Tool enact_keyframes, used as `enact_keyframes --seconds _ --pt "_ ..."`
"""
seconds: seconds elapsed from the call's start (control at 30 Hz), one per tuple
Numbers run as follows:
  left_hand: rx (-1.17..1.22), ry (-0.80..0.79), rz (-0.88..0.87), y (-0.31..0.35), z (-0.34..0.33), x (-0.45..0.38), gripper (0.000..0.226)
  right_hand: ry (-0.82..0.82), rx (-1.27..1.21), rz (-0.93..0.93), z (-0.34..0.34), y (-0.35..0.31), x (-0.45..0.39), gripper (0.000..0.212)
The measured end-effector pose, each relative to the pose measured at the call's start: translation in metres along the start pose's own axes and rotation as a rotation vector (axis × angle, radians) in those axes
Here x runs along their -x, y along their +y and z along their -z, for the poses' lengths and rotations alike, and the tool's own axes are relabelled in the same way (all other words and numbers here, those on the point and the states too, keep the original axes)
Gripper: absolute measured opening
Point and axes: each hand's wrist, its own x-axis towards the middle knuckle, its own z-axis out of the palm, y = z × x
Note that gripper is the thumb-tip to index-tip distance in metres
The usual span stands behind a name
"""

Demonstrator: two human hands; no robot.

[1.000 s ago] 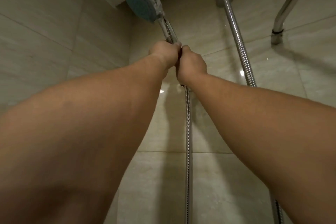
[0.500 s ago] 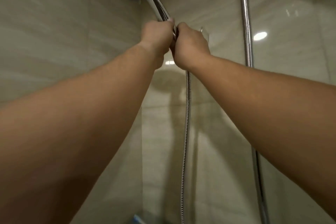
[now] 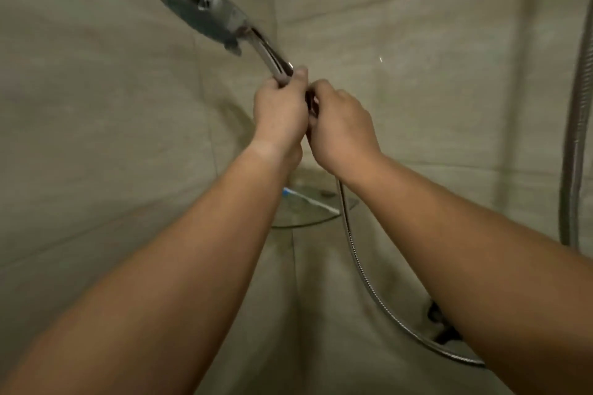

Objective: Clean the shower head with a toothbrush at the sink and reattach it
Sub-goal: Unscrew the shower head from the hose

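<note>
I see chrome hand shower (image 3: pixel 205 14), round glossy head with grey spray face, slim handle; long axis slants from upper left down to lower right, face turned down-left. My left hand (image 3: pixel 279 112) clenches handle's lower end. My right hand (image 3: pixel 341 128) curls round joint just below, touching left hand. Ribbed metal hose (image 3: pixel 354 253) drops from right hand, curves right. Blue-white toothbrush (image 3: pixel 308 200) lies on glass corner shelf (image 3: pixel 316 218). Glossy beige wall tiles (image 3: pixel 96 105) behind.
</note>
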Motion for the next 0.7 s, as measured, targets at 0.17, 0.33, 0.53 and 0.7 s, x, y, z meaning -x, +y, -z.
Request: enact_keyframes --seconds 0.17,0.33,0.53,0.7 --pt "0.103 0.022 0.166 -0.055 0.044 0.065 0.019 -0.110 -0.041 -0.087 -0.022 0.001 0.091 0.037" --pt "0.162 0.013 0.289 -0.094 0.065 0.120 0.018 -0.152 -0.113 -0.156 -0.027 0.014 0.163 0.042" --pt "0.268 0.030 0.382 -0.110 0.071 0.146 0.015 -0.342 -0.479 -0.379 -0.031 0.048 0.201 0.021" --pt "0.370 0.047 0.416 -0.118 0.072 0.153 0.022 -0.608 -0.792 -0.419 -0.020 0.061 0.204 0.012"
